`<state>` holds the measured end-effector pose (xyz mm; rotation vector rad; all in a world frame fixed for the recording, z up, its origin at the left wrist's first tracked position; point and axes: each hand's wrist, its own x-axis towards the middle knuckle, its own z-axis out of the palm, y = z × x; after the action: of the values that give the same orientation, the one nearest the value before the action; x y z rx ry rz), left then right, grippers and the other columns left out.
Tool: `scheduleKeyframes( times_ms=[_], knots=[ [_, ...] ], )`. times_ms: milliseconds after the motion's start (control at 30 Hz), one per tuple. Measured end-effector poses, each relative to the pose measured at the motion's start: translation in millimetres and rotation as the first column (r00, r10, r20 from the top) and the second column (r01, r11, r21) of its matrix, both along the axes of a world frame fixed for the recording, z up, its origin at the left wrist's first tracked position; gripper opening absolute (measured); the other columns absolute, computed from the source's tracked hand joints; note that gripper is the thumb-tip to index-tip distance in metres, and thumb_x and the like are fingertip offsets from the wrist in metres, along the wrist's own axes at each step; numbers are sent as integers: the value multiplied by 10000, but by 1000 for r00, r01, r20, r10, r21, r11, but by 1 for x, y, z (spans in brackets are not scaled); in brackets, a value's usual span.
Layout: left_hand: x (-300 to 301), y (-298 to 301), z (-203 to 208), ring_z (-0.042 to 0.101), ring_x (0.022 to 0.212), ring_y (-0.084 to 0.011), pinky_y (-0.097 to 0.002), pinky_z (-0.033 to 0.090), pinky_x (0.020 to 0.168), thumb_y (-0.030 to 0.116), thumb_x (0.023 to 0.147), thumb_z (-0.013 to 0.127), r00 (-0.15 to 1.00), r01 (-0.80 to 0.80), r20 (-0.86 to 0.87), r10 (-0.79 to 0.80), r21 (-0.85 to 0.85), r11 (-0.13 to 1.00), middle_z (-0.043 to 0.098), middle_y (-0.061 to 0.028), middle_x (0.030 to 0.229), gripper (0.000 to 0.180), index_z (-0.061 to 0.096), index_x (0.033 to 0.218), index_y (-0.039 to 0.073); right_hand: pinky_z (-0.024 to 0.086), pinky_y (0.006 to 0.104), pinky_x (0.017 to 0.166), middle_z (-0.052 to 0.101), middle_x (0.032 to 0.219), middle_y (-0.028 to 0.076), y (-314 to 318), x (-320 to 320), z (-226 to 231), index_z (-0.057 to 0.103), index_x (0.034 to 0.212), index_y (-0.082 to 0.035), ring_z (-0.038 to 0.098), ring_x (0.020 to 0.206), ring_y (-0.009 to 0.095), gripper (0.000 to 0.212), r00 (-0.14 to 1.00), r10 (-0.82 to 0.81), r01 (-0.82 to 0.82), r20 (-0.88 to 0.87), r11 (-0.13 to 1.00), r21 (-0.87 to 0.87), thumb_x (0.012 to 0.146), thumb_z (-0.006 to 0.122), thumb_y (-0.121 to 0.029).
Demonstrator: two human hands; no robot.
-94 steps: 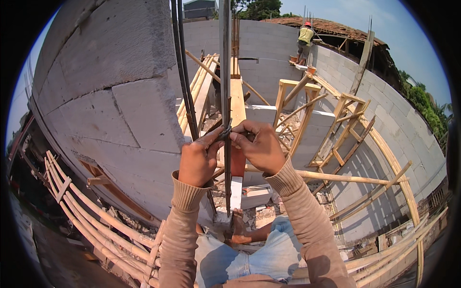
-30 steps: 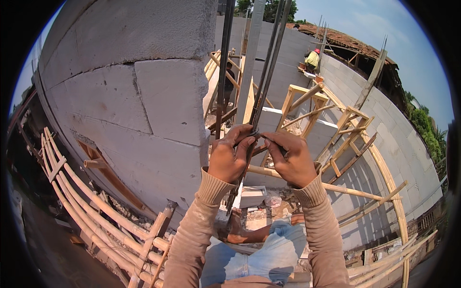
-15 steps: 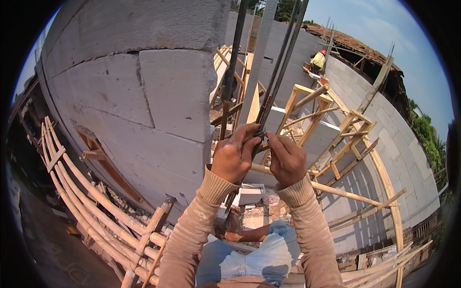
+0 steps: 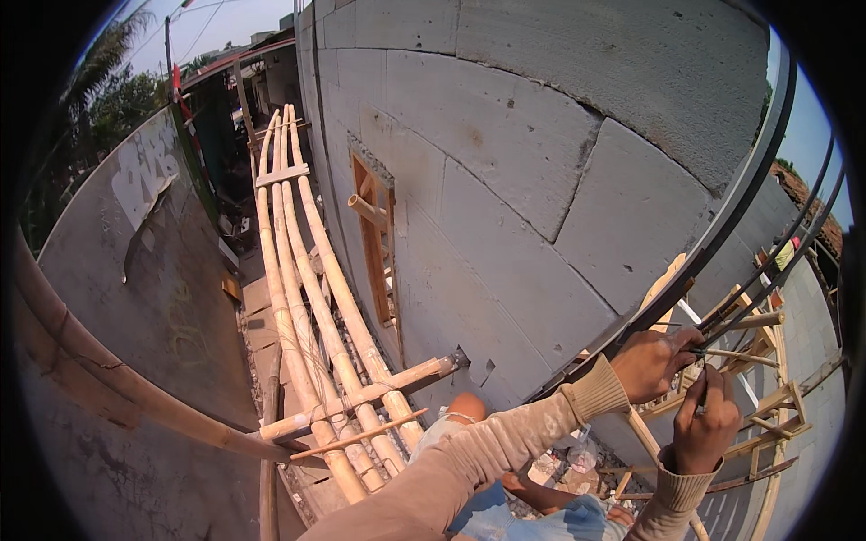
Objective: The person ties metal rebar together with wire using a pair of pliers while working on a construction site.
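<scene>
Both my hands meet at the lower part of several upright dark steel rods on the right side. My left hand is closed, its thumb and fingertips pinched against the rods on a thin dark wire, mostly hidden by the fingers. Just below and to the right, my right hand is also closed, thumb and curled fingers pinching at the same spot. Close to my left hand, a dark straight bar with a pale face runs along the end of the grey block wall.
Bamboo poles form a platform on the left, with a wooden crosspiece jutting toward the wall. A large grey panel stands further left. Wooden scaffolding rises at right. Rubble lies below; a person is far off.
The view has swung left, so my hands and the rods now appear further right and the bamboo platform shows more fully. Both hands stay pinched together at the rods.
</scene>
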<state>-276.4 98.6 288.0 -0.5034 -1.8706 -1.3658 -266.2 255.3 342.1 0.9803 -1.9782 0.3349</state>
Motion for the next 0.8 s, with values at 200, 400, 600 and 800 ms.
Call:
scheduleKeyframes(
  times_ms=[200,400,600,800],
  knots=[
    [1,0,-3,692,877,-400,-443,544,743,114,959,603,1000,-15,-18,15,0,1000,714,-208,991,276,572,1213,10,443,494,569,605,797,173,-15,17,-12,620,983,-11,601,662,405,98,993,-121,121,0,993,8,900,590,-53],
    [-4,3,-16,693,804,-385,-432,546,691,69,900,665,976,-93,-200,89,-8,996,701,-196,881,326,587,1214,30,437,497,593,601,799,200,-22,19,-32,623,1018,6,601,691,421,119,986,-152,158,62,981,-112,929,573,-55],
    [-7,2,-19,699,818,-362,-422,554,703,51,852,710,952,-110,-283,115,36,993,705,-169,897,369,605,1205,28,462,464,627,637,845,222,-23,19,-38,623,1004,25,621,732,424,116,985,-109,134,132,970,-204,938,561,-47],
    [-1,-3,-25,692,933,-333,-427,568,759,15,800,725,910,-164,-389,144,-19,986,709,-152,1046,483,605,1268,25,448,459,618,622,801,219,-35,32,-37,609,955,41,620,710,403,110,966,-60,146,253,930,-336,937,551,-50]
  ],
)
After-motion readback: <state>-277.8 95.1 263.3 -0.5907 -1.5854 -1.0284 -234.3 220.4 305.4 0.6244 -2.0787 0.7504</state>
